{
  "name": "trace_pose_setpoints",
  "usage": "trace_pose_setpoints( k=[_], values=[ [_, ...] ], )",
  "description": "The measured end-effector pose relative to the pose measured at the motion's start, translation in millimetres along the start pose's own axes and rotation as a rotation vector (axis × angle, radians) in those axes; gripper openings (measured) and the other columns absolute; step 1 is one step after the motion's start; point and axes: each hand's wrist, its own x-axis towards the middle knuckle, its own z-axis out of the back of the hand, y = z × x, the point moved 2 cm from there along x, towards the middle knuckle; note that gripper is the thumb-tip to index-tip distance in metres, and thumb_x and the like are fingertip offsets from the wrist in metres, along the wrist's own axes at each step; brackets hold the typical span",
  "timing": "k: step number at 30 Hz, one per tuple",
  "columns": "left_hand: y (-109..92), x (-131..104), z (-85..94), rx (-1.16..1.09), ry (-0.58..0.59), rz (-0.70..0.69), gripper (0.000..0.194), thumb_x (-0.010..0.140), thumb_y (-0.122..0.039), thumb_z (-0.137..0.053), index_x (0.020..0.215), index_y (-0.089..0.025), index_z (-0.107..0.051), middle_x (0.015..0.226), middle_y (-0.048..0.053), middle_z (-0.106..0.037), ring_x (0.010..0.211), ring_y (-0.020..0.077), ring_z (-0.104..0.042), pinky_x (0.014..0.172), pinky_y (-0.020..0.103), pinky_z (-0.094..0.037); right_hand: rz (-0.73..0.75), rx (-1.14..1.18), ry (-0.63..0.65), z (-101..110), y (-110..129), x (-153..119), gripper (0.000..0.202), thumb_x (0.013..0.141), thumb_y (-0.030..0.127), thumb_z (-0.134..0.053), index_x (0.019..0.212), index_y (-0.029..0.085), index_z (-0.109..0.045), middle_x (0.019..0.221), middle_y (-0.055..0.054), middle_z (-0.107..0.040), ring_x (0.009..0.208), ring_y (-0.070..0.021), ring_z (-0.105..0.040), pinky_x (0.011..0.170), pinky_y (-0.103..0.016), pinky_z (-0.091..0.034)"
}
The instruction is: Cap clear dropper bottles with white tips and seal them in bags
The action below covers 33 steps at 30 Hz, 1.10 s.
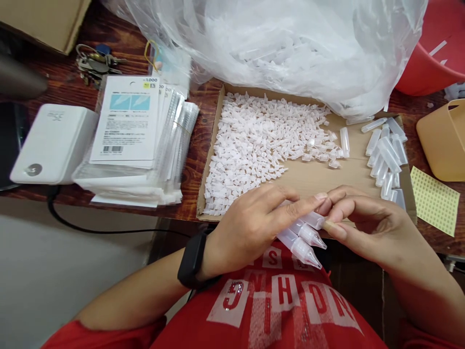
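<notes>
Bottles (288,237): 3 translucent tubes lie fanned in the left hand (250,223), above the lap; 2 end in pointed nozzles (308,254).
Left-hand hold: closed around all 3; a loosened grip could drop 1 into the lap.
Right hand (366,218): fingertips bent at the 3rd bottle's end; cannot tell whether they pinch anything. A skewed push could twist that bottle loose.
Tray (312,179): low walls; bare cardboard gives room between heaped white pieces (250,140) and loose bottles (388,150).
Plastic bag (290,72): overhangs the far wall; a long reach might snag it.
Tabletop (196,165): card stack (125,126) and sticker sheet (434,201) crowd both sides.
</notes>
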Motion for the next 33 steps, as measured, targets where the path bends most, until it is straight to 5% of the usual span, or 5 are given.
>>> trace_pose_setpoints(
  k=[7,17,27,33],
  values=[
    [1,-1,-0.2,0.027,0.021,0.027,0.042,0.109,-0.014,-0.053,0.148,-0.024,-0.066,0.113,0.008,-0.077,0.101,0.019,-0.074,0.091,0.03,-0.059,0.061,-0.056,-0.02,-1,0,2,0.01,0.094,0.027,-0.081,0.085,0.026,-0.077,0.098,-0.004,-0.076,0.096,-0.0175,-0.075,0.073,-0.022,-0.061],
    [2,0,0.8,0.036,0.011,0.009,0.034,0.108,-0.012,-0.054,0.139,-0.015,-0.069,0.11,0.009,-0.076,0.1,0.019,-0.072,0.09,0.03,-0.059,0.2,-0.26,-0.105,-5,8,2,0.01,0.096,0.024,-0.078,0.088,0.027,-0.074,0.094,-0.001,-0.077,0.088,-0.0143,-0.076,0.063,-0.019,-0.059],
    [5,-3,-4.3,0.011,-0.01,0.014,0.035,0.109,-0.012,-0.054,0.142,-0.015,-0.066,0.113,0.008,-0.073,0.101,0.0177,-0.068,0.093,0.029,-0.056,0.357,-0.41,-0.228,-12,5,-6,0.013,0.094,0.013,-0.078,0.097,0.024,-0.073,0.097,-0.002,-0.075,0.09,-0.0131,-0.074,0.075,-0.022,-0.062],
    [6,-6,-8.7,-0.116,0.019,0.038,0.051,0.101,0.002,-0.055,0.149,-0.012,-0.062,0.115,0.008,-0.07,0.102,0.0175,-0.065,0.09,0.029,-0.053,0.48,-0.46,-0.318,-18,-1,-9,0.021,0.089,0.006,-0.081,0.1,0.023,-0.074,0.095,-0.001,-0.075,0.089,-0.0128,-0.074,0.081,-0.026,-0.06]
  ],
)
